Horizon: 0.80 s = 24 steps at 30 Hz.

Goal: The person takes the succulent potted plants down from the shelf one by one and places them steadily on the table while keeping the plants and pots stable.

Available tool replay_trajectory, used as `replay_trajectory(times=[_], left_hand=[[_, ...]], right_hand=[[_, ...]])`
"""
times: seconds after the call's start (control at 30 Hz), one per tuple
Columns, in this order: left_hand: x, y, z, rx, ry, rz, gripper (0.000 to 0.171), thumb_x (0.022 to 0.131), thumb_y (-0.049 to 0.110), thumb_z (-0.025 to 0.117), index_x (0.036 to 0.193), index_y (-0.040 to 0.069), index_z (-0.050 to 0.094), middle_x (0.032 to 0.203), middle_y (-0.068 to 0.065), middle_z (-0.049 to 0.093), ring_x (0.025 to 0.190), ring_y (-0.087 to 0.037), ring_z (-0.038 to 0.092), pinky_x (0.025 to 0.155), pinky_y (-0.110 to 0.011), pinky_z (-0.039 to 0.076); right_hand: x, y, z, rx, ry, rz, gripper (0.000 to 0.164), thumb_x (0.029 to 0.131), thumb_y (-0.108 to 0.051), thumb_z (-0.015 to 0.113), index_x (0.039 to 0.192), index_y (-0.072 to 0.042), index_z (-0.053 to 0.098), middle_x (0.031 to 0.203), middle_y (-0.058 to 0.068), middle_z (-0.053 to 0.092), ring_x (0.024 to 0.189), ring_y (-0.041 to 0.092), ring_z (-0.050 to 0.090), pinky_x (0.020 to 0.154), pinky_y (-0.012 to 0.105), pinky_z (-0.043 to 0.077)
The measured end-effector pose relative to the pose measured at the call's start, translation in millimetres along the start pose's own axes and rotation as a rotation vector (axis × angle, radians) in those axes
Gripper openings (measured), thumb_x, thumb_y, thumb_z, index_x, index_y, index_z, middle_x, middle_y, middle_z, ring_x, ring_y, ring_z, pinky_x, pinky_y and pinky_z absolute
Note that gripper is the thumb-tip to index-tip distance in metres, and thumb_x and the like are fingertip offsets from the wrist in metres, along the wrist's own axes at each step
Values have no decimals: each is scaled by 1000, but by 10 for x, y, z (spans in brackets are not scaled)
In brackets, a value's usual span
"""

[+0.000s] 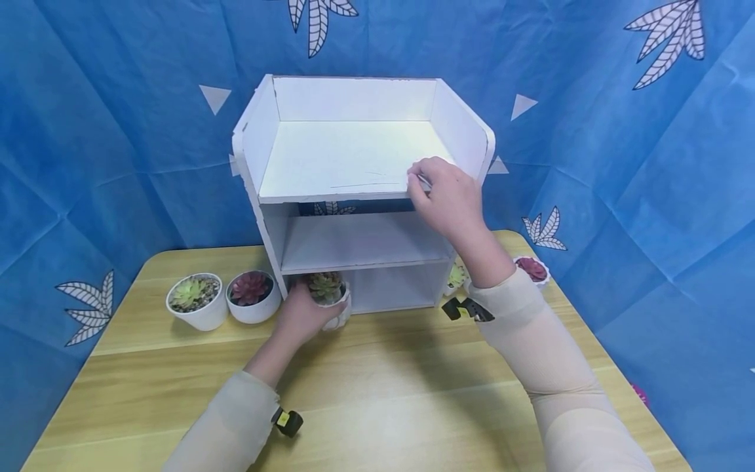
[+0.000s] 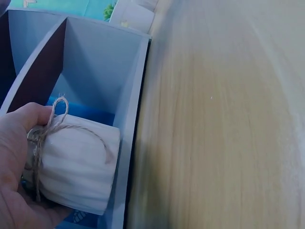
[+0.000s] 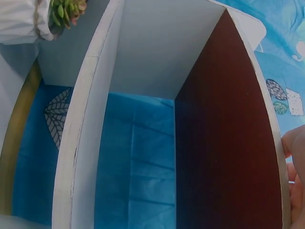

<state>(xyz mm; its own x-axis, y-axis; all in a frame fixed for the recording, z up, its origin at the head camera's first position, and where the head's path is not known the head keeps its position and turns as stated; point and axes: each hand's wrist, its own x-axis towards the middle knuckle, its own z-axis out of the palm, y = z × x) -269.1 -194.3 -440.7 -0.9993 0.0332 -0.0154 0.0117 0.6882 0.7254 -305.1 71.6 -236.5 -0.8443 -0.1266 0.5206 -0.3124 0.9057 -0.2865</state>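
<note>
In the head view my left hand (image 1: pixel 301 316) grips a white pot (image 1: pixel 341 316) at the left front of the shelf unit's lowest compartment. A green succulent (image 1: pixel 324 286) grows in that pot. The left wrist view shows a twine bow (image 2: pixel 61 125) round the ribbed pot, which lies tilted in that view between thumb and fingers. Up on the white shelf unit (image 1: pixel 354 98), my right hand (image 1: pixel 453 200) rests with loosely bent fingers at the front edge of the top board, toward its right side. Those fingers touch the board's upper side in the right wrist view.
Left of the unit stand two white pots, one with a green succulent (image 1: pixel 191 293), the other with a dark red one (image 1: pixel 250 288). Beyond my right forearm are a yellow-green succulent (image 1: pixel 456 275) and a red one (image 1: pixel 532 269). Blue cloth (image 1: pixel 147 131) hangs behind the wooden table (image 1: pixel 377 393).
</note>
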Motion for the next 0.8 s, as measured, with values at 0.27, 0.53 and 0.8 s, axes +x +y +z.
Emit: replay_trajectory(times=[0.27, 0.53, 0.8], left_hand=[[-92, 43, -70, -31, -15, 35, 103, 75, 54, 82, 147, -1, 32, 138, -21, 50, 127, -39, 52, 105, -53, 44], [-201, 84, -167, -63, -17, 50, 100, 74, 52, 84, 144, 0, 36, 135, -19, 52, 125, -37, 53, 104, -53, 45], [-254, 65, -280, -35, -9, 52, 101, 73, 56, 83, 143, 0, 36, 134, -21, 53, 124, -39, 54, 102, -55, 46]], right_hand=[[-2, 5, 7, 1, 5, -4, 37, 101, -35, 44, 112, -13, 72, 114, 4, 70, 94, 22, 64, 78, 40, 53], [1, 1, 17, -3, 3, -9, 38, 101, -35, 44, 113, -13, 72, 113, 4, 70, 93, 22, 64, 76, 39, 53], [7, 16, 22, -7, 13, -14, 37, 101, -34, 43, 112, -14, 72, 114, 3, 70, 94, 21, 64, 75, 39, 52]])
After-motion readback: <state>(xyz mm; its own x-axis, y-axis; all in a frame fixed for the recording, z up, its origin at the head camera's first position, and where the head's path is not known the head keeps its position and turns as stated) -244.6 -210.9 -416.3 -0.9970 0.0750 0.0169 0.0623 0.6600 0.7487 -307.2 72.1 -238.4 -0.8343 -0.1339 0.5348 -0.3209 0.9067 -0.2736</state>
